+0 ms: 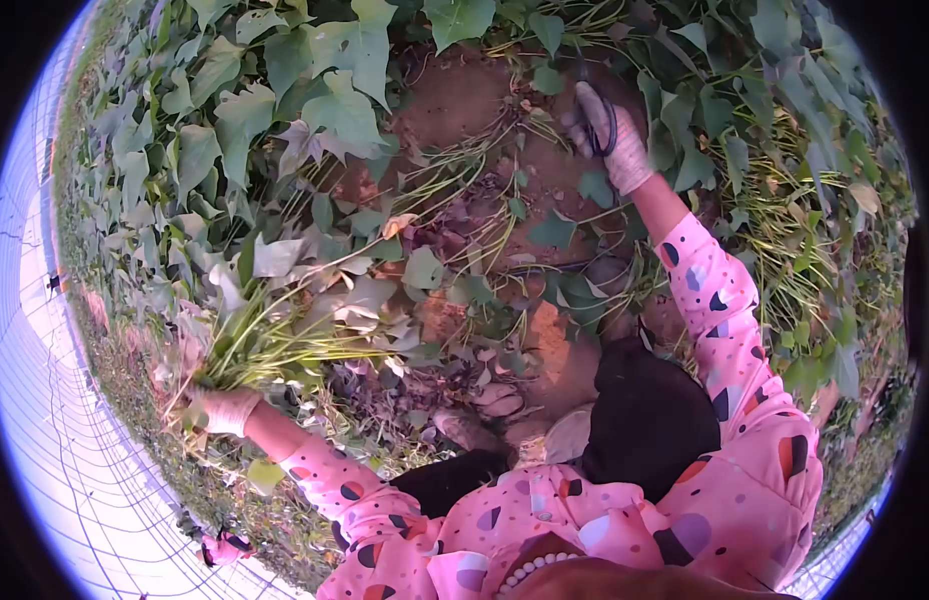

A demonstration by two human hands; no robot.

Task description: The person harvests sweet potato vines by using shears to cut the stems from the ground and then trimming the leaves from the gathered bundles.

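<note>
Head view: left hand [224,410] grip around vine bundle [274,345], right hand [619,150] grip on scissors [599,125], leaves [424,270] between.

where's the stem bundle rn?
Head view, lower left: the stem bundle sits in the gloved left hand, across the bare soil from the right hand holding scissors.

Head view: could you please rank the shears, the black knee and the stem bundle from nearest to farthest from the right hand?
1. The shears: held in the right hand, top right.
2. The black knee: below it, lower right.
3. The stem bundle: far left, in the left hand.
</note>
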